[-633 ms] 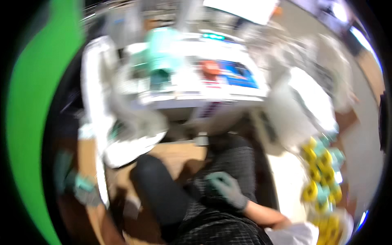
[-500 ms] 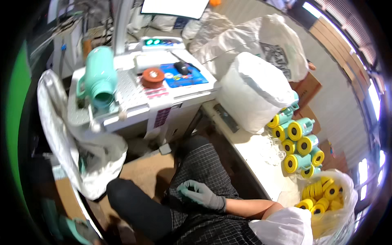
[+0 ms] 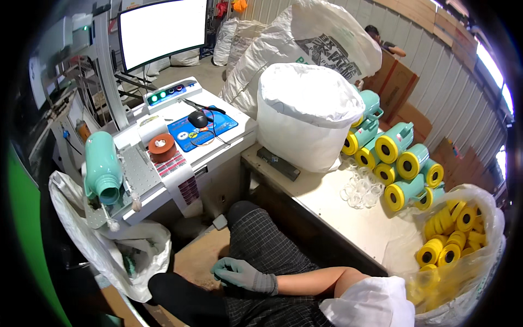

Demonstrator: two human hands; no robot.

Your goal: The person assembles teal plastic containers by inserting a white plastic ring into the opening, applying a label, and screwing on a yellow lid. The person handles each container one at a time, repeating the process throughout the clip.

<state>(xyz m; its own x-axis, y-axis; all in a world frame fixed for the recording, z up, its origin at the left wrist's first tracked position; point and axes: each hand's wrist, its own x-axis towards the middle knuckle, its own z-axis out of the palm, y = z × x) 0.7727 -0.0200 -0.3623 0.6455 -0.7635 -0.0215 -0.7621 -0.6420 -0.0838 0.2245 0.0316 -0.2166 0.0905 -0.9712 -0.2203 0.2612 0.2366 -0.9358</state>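
Observation:
My right hand [image 3: 239,274] wears a grey-green glove and rests on my lap, on the checked trousers [image 3: 261,245]. Its fingers are loosely spread and hold nothing. The bare forearm runs right to a white sleeve [image 3: 370,305]. My left hand is out of view. On the white machine stand [image 3: 218,144] ahead, a teal bottle [image 3: 103,169] lies in a fixture at the left edge. An orange tape roll [image 3: 162,146] sits beside it. On the bench [image 3: 338,204] to the right lie several teal bottles with yellow caps [image 3: 400,161].
A monitor [image 3: 162,31] stands behind the stand, and a mouse [image 3: 199,119] sits on a blue pad. A big white sack [image 3: 305,109], clear rings [image 3: 362,188] and a clear bag of yellow caps [image 3: 457,234] crowd the bench. A plastic bag [image 3: 109,245] hangs at left. Another person [image 3: 381,38] is far back.
The view has swung up and to the right and sharpened, bringing the bench and bottles into sight. My gloved hand stays on my lap.

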